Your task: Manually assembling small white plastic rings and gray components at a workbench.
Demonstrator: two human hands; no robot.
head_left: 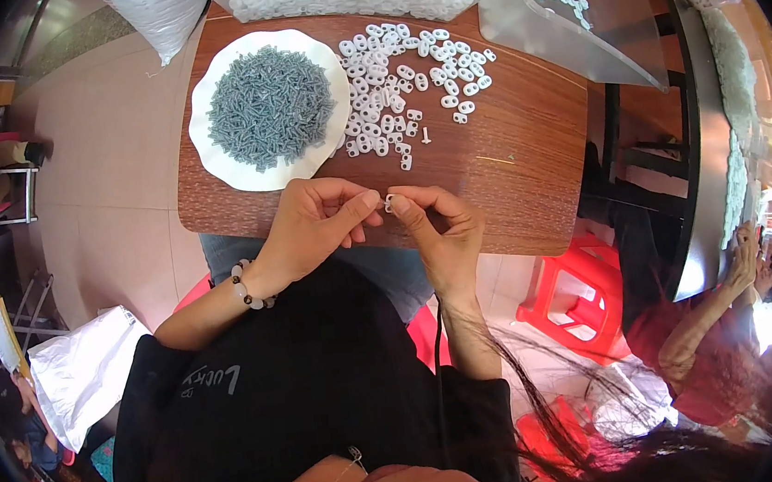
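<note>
My left hand [315, 225] and my right hand [440, 226] meet at the near edge of a small brown wooden table [527, 162]. Between the fingertips of both hands sits one small white plastic ring piece [389, 203]; whether a screw is in it is too small to tell. A white plate [220, 159] heaped with grey screws [269, 105] stands at the table's far left. To its right lies a loose spread of several white plastic ring pieces [398, 77]. A bead bracelet is on my left wrist.
A clear plastic bag [560, 20] with more white pieces lies at the table's far side. A red plastic stool [578, 301] stands to the right. Another person [719, 320] in red sits at the right. A white bag [82, 368] lies on the floor at left.
</note>
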